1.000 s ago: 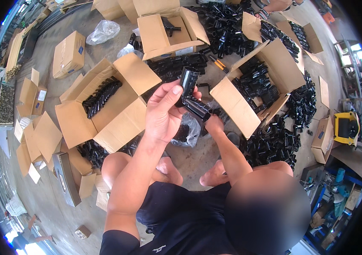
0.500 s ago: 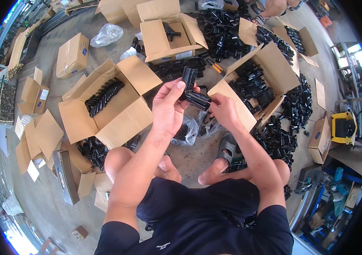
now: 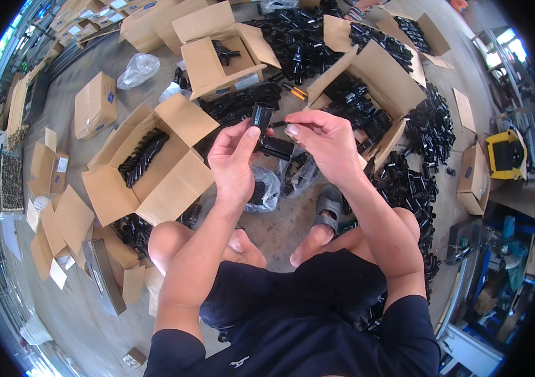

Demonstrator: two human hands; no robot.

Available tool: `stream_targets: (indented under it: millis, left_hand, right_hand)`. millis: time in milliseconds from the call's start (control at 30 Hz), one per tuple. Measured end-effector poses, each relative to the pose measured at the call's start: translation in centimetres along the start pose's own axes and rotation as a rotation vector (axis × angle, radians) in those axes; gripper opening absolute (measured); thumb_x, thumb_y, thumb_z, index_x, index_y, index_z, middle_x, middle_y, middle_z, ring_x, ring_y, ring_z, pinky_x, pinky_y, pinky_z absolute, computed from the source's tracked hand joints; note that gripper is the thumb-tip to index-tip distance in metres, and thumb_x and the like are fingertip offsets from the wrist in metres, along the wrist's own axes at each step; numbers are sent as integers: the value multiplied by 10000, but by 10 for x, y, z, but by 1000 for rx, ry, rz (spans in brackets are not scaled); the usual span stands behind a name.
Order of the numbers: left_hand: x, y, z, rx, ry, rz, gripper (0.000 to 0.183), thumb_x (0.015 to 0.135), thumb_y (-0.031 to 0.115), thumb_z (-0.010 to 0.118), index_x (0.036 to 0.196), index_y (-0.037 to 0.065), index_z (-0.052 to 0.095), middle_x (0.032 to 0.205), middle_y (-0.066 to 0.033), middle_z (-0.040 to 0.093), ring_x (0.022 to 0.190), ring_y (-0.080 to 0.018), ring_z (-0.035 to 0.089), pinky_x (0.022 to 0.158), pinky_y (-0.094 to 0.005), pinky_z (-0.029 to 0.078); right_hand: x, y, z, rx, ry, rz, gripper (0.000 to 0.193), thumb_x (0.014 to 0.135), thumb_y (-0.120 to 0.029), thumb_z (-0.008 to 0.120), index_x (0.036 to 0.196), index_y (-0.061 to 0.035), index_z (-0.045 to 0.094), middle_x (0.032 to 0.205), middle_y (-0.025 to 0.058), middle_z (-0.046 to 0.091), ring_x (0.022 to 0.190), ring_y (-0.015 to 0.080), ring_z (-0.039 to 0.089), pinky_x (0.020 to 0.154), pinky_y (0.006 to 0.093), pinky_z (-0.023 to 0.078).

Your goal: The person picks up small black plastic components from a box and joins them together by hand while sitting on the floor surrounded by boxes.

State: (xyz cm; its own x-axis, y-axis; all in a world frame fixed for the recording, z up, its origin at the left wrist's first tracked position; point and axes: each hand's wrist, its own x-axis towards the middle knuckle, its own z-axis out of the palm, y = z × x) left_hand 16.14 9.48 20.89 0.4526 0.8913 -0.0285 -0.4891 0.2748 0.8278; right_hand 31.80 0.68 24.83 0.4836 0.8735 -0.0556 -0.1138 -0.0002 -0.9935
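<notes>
My left hand [image 3: 233, 164] is closed round a glossy black pipe joint [image 3: 261, 117], with the thumb across its middle. One tubular arm of the joint points up and away; the other arm [image 3: 277, 149] points right, toward my right hand. My right hand [image 3: 330, 143] pinches a small thin dark piece [image 3: 279, 124] between thumb and forefinger, close beside the joint; its exact kind is too small to tell. Beneath my hands lie clear plastic bags [image 3: 266, 190], with dark parts inside.
An open carton [image 3: 173, 195] at left holds a row of black joints [image 3: 143, 157]. Another carton [image 3: 399, 88] at right is partly filled. Loose black joints [image 3: 431, 132] heap up along the right. Orange-handled tools [image 3: 295, 92] lie ahead. A person's foot [image 3: 355, 11] shows at the far edge.
My right hand has drawn back from the joint's right-hand end and risen, now showing a thin dark piece in its pinch. My left hand still holds the joint. The whole view has shifted slightly.
</notes>
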Motion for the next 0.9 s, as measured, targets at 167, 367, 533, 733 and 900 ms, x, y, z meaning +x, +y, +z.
stream_targets:
  millis: [167,367,533,733,900]
  left_hand:
    - [1,-6,7,-6,15,47,181,957,27,680,1132,-15,662,1056,-126,736,928,-187,723,802,-279,574]
    - [3,-17,8,80,48,122,176,964,67,682,1130,13,670,1055,-112,726,898,-166,719,739,-295,605]
    - [4,-21,13,92,64,139,163,960,61,686,1114,9,681,1049,-101,725,885,-143,707,735,-277,601]
    - [6,-19,14,126,55,187,165,961,53,684,1116,-2,681,1054,-101,717,878,-134,695,748,-274,601]
    - [6,-22,14,159,57,202,165,963,53,682,1117,-3,677,1067,-102,712,875,-132,691,751,-269,597]
  right_hand:
    - [2,1,6,12,47,15,180,931,-6,689,1101,54,692,953,80,733,843,92,666,764,239,546]
    - [1,2,14,199,101,143,181,912,-26,720,1059,77,695,951,117,736,828,133,684,762,261,554]
    - [3,9,19,377,167,247,148,891,-23,739,1011,58,707,937,106,730,826,140,678,750,268,548]
    - [3,3,23,397,177,284,145,881,-49,760,984,39,710,917,89,723,810,132,661,726,273,531]
    - [3,7,23,400,187,282,154,883,-57,763,987,43,707,917,91,721,809,134,658,723,276,530]
